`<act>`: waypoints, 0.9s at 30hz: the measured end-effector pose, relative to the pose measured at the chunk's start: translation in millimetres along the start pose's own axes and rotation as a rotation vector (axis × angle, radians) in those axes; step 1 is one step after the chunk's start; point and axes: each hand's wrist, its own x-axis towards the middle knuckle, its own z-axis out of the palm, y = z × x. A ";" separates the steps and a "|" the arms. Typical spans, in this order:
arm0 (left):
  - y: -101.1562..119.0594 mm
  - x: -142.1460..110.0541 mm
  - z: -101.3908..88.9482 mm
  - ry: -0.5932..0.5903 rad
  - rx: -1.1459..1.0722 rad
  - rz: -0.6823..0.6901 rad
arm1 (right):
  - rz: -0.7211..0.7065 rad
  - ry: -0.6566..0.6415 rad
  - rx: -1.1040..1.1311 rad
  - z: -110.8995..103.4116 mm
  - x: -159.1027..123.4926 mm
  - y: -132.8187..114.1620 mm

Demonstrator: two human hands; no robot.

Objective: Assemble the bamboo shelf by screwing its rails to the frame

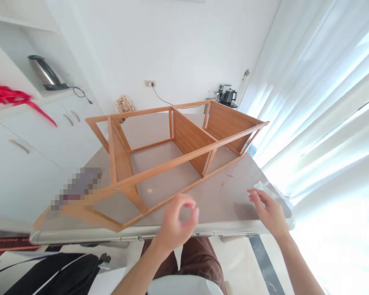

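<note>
A wooden shelf frame (160,167) lies on its side across the table, with panels set between its long rails. My left hand (177,223) is in front of its near lower rail, fingers curled and apart from the thumb, and nothing shows in it. My right hand (269,211) hovers over the table's right part, thumb and fingertips pinched together. Whatever they hold, if anything, is too small to make out. Two small screw-like pieces, one (230,175) farther back and one (223,184) nearer, lie between the frame and my right hand. Crumpled clear plastic (264,188) lies just behind that hand.
The table (215,205) has its near edge in front of my legs. A blurred-out patch (80,186) covers something at the left. Behind the frame are a bundle of pale strips (124,104) and a black kettle (229,95). Curtains (320,102) hang at the right.
</note>
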 end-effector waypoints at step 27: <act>-37.5 46.3 65.1 -0.164 -0.670 -0.736 | -0.351 -0.098 0.179 68.5 -13.4 -42.8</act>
